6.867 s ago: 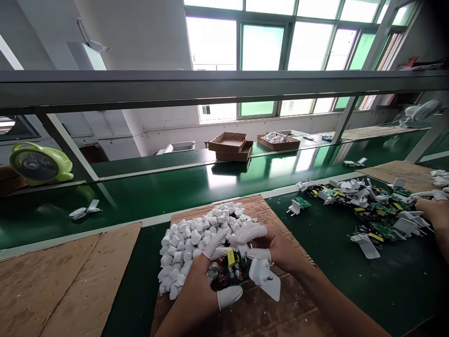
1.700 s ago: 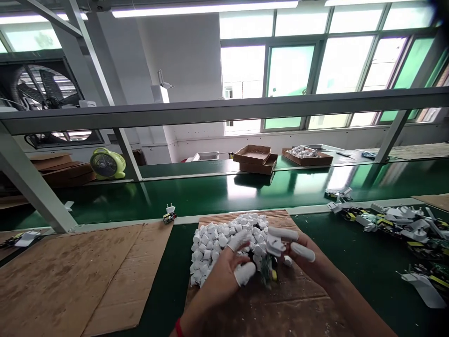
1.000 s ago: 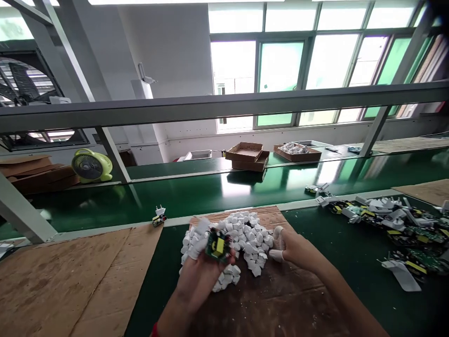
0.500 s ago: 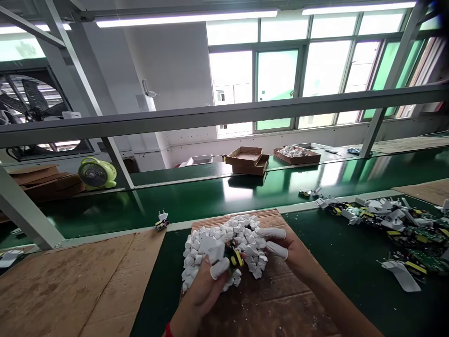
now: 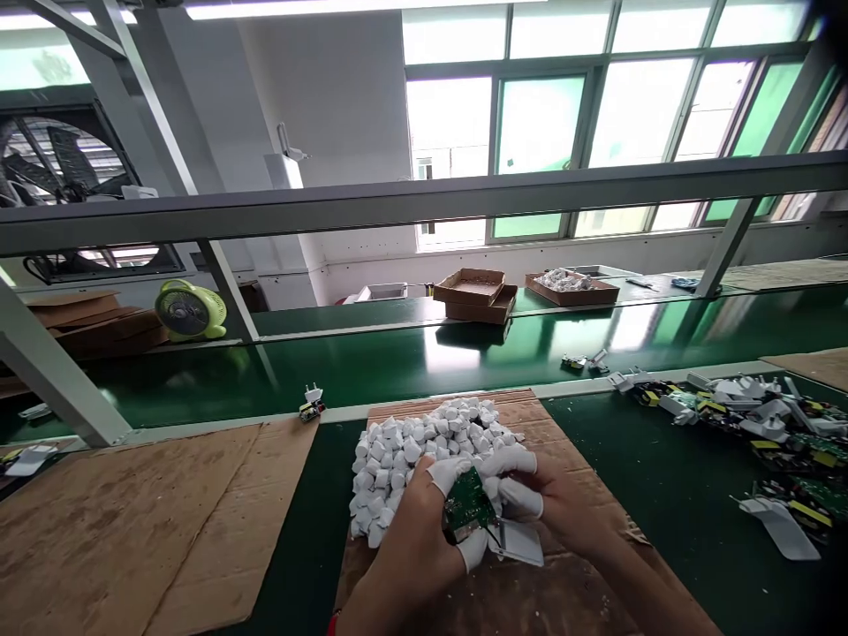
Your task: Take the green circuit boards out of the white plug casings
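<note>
Board (image 5: 465, 505) sits over the cardboard (image 5: 510, 602), edge-pinched by my left hand (image 5: 424, 521), likely to leave its face clear; I can't tell what my right hand (image 5: 560, 499), curled beside it, holds. White pieces (image 5: 412, 450) heap far-left, probably for reach.

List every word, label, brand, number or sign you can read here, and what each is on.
None can be read.
Circuit board in the left hand: any print is too small and blurred.
Yellow-green fan: no legible mark.
Stacked cardboard trays: no lettering visible.
</note>
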`<action>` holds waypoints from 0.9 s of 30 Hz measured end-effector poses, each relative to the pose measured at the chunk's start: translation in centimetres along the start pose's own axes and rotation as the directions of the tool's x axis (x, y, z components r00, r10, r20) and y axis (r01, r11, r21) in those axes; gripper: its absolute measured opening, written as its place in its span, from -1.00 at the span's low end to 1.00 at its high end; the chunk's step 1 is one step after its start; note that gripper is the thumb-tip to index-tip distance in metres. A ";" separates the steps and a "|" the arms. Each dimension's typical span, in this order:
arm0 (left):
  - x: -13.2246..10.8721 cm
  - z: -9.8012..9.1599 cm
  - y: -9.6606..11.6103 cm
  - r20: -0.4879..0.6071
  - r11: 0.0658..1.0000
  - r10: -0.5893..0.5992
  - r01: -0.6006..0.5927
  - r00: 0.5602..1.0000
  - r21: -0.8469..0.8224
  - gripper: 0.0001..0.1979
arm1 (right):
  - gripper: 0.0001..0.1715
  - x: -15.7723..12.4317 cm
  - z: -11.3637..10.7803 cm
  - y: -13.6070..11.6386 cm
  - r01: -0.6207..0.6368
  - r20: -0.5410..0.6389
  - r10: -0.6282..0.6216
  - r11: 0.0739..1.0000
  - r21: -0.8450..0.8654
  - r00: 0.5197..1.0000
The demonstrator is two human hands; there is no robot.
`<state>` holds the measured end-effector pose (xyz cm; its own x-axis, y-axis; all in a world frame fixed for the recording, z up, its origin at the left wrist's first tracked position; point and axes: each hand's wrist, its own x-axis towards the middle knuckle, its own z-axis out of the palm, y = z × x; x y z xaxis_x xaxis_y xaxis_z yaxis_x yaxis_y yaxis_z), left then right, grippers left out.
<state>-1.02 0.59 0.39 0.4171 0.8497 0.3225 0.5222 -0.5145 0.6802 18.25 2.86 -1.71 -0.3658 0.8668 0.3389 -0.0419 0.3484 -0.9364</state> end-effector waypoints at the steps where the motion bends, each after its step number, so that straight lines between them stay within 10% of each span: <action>1: 0.0 0.1 0.0 0.005 1.000 0.015 -0.015 1.000 0.009 -0.58 | -0.75 -0.1 0.3 -0.2 0.028 0.041 -0.025 0.998 -0.064 0.999; 11: -0.4 0.0 -0.2 -0.017 0.996 -0.065 0.064 0.998 -0.067 -0.38 | -0.77 -0.2 2.0 0.5 0.288 0.089 -0.275 0.930 -0.229 0.957; 17: -0.7 0.7 -0.1 -0.056 0.990 0.098 -0.103 0.994 -0.094 -0.34 | -0.54 -0.4 2.2 1.5 0.086 -0.042 -0.101 0.959 -0.271 0.994; 27: -0.4 0.1 -0.4 -0.024 0.983 0.154 -0.156 0.988 -0.094 -0.37 | -0.32 -0.3 2.8 0.9 -0.132 0.073 0.122 0.981 0.144 0.990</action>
<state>-1.35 0.42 -0.10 0.4748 0.7629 0.4389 0.3784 -0.6272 0.6808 15.73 1.91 -2.86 -0.4352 0.8745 0.2141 -0.1263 0.1761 -0.9762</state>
